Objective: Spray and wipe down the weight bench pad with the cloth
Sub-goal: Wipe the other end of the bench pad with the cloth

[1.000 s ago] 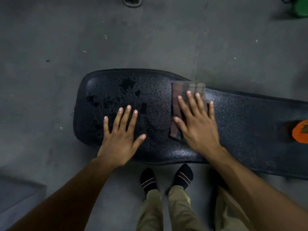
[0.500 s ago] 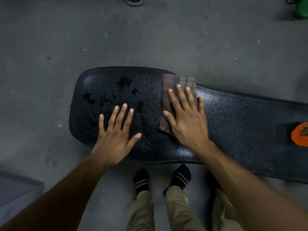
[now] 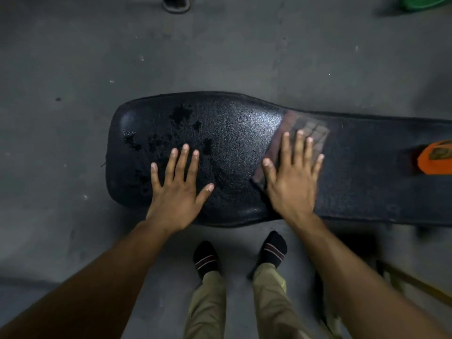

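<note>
Black textured vinyl is under both hands. The right hand (image 3: 292,182) lies flat with the fingers spread, and it presses a checked cloth (image 3: 308,129) onto the bench pad (image 3: 234,133), at the place where the wide end of the pad becomes narrow. The cloth is blurred, so I think it is sliding. The left hand (image 3: 178,189) is also flat and wide, it holds nothing and only leans on the pad near the front edge.

Wet patches (image 3: 181,113) of spray sit on the wide end, beyond and left of the left hand, and they are not wiped yet. This is the first risk, in my opinion: the left palm leans beside a wet, smooth surface, and if the person puts more weight there, it could slip. The cloth is held only by pressure from above, not gripped, so a fast stroke could leave it behind or fold it under the fingers.

An orange object (image 3: 435,157) rests on the narrow part of the pad, to the right. A long stroke in that direction could push it off; what it is, I cannot tell.

The front edge of the pad is just under both wrists, and the feet in dark socks (image 3: 274,245) stand close below it. To the left the grey floor (image 3: 73,69) is open, and behind the pad also.
</note>
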Available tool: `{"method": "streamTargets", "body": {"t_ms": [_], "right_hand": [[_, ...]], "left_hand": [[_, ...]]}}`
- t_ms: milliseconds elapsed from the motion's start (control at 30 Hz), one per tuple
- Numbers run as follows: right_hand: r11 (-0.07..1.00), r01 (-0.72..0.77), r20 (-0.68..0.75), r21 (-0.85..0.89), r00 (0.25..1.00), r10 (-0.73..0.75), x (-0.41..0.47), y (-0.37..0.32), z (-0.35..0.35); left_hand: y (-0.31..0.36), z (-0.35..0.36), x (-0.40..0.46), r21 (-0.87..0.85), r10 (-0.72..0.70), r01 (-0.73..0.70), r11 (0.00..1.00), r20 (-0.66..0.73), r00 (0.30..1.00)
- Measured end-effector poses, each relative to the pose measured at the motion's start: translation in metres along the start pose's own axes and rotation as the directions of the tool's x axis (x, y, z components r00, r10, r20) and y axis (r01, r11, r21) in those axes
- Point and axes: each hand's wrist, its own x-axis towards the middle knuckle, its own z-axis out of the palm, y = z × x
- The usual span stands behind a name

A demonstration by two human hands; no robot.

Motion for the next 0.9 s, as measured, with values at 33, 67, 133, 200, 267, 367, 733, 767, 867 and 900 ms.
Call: {"method": "streamTargets", "body": {"t_ms": [33, 67, 133, 200, 267, 367, 733, 767, 867, 900], "right_hand": [[0.999, 0.051, 0.007, -0.003, 0.999, -0.051, -0.014, -0.014, 0.005], [0.995, 0.099, 0.013, 0.002, 0.995, -0.099, -0.029, -0.028, 0.01], [0.985, 0.171, 0.022, 0.014, 0.985, -0.172, -0.057, -0.049, 0.023], [0.978, 0.209, 0.026, -0.008, 0.978, -0.209, -0.083, -0.057, 0.035], [0.971, 0.234, 0.027, -0.055, 0.972, -0.233, -0.103, -0.052, 0.041], [0.966, 0.235, 0.017, -0.107, 0.972, -0.235, -0.114, -0.029, 0.037], [0.993, 0.113, 0.049, -0.034, 0.993, -0.111, -0.062, -0.091, 0.03], [0.985, 0.169, 0.051, -0.036, 0.985, -0.167, -0.067, -0.106, 0.035], [0.959, 0.277, 0.043, -0.054, 0.96, -0.275, -0.09, -0.128, 0.049], [0.953, 0.296, 0.043, -0.058, 0.955, -0.294, -0.098, -0.127, 0.052]], "left_hand": [[0.0, 0.0, 0.0, -0.003, 0.004, -0.004, 1.0, -0.001, 1.0], [0.0, -0.001, 0.0, -0.008, 0.007, -0.007, 1.0, 0.0, 1.0], [0.0, -0.001, 0.0, -0.022, 0.006, -0.006, 1.0, 0.006, 1.0], [-0.001, -0.002, 0.0, -0.029, 0.01, -0.01, 1.0, 0.011, 1.0], [-0.002, -0.002, 0.0, -0.051, 0.016, -0.015, 0.999, 0.021, 1.0], [-0.004, -0.005, 0.002, -0.116, 0.028, -0.022, 0.993, 0.045, 0.999], [-0.077, -0.02, -0.013, -0.054, 0.053, -0.055, 0.997, -0.034, 0.998], [-0.083, -0.019, -0.012, -0.038, 0.05, -0.051, 0.998, -0.029, 0.998], [-0.093, -0.015, -0.011, 0.01, 0.091, -0.091, 0.996, -0.004, 0.996], [-0.093, -0.015, -0.011, 0.007, 0.095, -0.095, 0.995, -0.001, 0.995]]}}
